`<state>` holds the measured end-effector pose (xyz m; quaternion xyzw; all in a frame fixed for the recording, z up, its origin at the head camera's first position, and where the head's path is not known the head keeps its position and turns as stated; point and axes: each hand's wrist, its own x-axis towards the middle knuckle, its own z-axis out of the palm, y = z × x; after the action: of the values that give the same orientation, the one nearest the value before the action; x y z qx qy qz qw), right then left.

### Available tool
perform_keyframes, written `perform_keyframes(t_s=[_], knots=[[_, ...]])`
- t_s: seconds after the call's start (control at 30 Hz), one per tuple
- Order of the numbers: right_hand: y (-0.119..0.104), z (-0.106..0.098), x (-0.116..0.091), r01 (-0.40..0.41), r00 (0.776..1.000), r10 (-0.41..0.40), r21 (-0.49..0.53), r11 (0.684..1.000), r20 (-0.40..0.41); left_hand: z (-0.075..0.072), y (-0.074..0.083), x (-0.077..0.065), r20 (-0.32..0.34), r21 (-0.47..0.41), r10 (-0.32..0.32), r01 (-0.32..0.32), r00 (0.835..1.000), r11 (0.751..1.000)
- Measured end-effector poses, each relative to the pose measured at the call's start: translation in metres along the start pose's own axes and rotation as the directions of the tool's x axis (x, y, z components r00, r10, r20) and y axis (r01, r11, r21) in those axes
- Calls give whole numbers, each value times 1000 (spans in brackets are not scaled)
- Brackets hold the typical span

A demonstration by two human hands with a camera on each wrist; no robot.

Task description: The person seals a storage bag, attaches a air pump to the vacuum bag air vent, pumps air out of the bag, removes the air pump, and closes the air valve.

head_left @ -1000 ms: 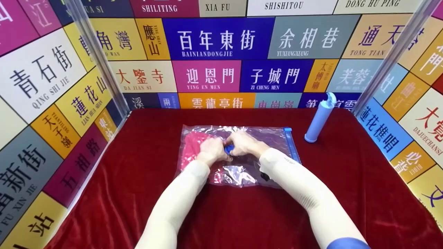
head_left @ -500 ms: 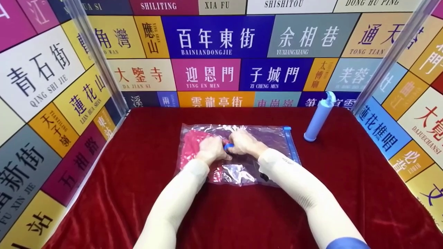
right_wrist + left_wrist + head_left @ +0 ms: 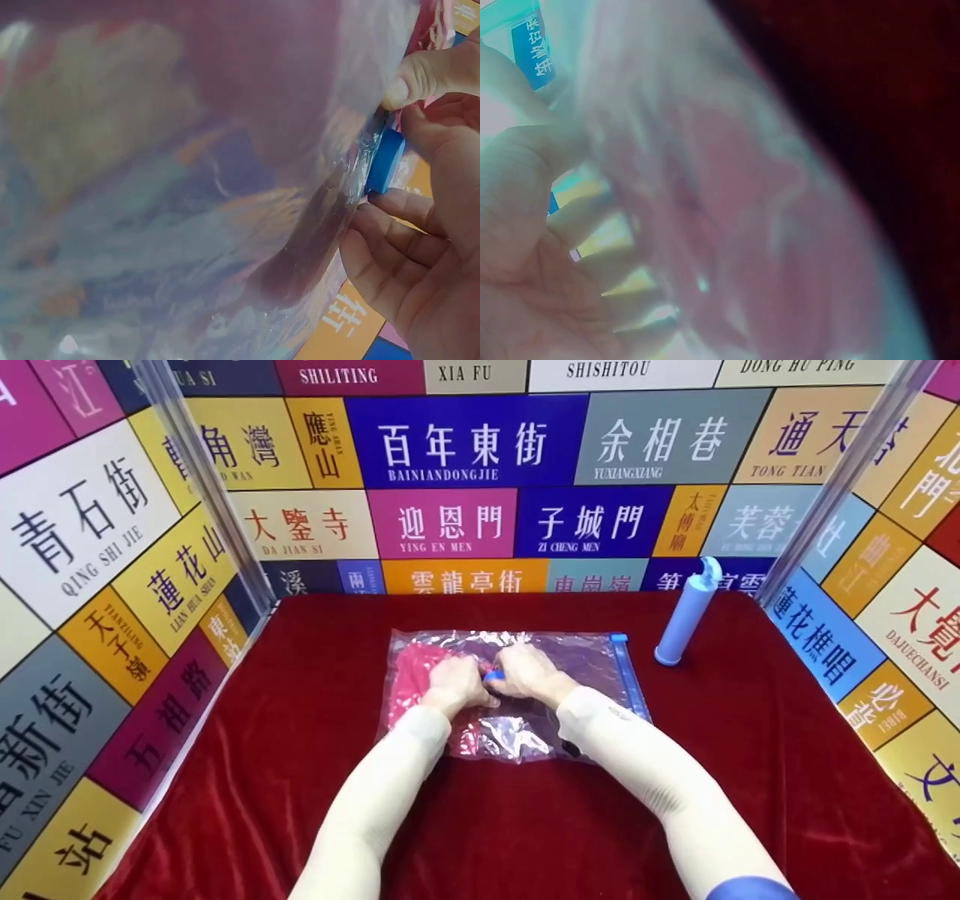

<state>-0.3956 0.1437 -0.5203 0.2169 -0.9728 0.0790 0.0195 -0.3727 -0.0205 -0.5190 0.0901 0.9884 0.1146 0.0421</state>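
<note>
A clear plastic storage bag point(image 3: 581, 656) lies flat on the red cloth, with pink fabric point(image 3: 414, 669) inside its left part. A round blue valve cap point(image 3: 493, 676) sits near the bag's middle, partly covered by fingers. My right hand point(image 3: 529, 673) pinches this cap point(image 3: 386, 161) between thumb and fingers. On the cap's other side, my left hand point(image 3: 457, 684) holds the bag's film, its thumb point(image 3: 399, 91) right at the cap's edge. The left wrist view has the left palm point(image 3: 536, 285) beside the blurred film, fingertips hidden there.
A light blue hand pump point(image 3: 684, 619) stands upright at the back right. Along the bag's right edge runs a blue zip strip point(image 3: 632, 682) with a slider point(image 3: 618, 637). Sign-printed panels point(image 3: 469, 442) wall in the red-covered table point(image 3: 547, 840) behind and at both sides.
Both hands stay at the cap; the right hand's fingers shift slightly around it. The whole head view drifts a little. Bag and pump stay in place.
</note>
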Motion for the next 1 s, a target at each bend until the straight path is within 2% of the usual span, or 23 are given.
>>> perform_keyframes(t_s=[0.1, 0.2, 0.3, 0.4, 0.63, 0.83, 1.0], knots=[[0, -2, -1, 34, 999, -35, 66, 997, 14, 0, -1, 0, -2, 8, 11, -11, 1000, 1000], [0, -3, -1, 111, 993, -115, 113, 987, 31, 0, -1, 0, -10, 11, 12, -12, 1000, 1000], [1, -4, -1, 170, 983, -177, 112, 979, 48, 0, -1, 0, -15, 4, 5, -5, 1000, 1000], [2, -5, 0, 184, 980, -191, 97, 978, 61, 0, -1, 0, -8, -7, -4, 4, 1000, 1000], [0, -6, 2, 123, 989, -128, 61, 991, 71, -1, 1, -1, -12, -4, -12, 12, 1000, 1000], [-4, -1, 4, 65, 997, -65, -13, 998, 40, 1, 1, 0, -18, -17, -28, 27, 999, 999], [-9, 2, 5, -16, 1000, 17, -70, 997, 21, 2, 1, 3, -15, -11, -36, 36, 999, 999]])
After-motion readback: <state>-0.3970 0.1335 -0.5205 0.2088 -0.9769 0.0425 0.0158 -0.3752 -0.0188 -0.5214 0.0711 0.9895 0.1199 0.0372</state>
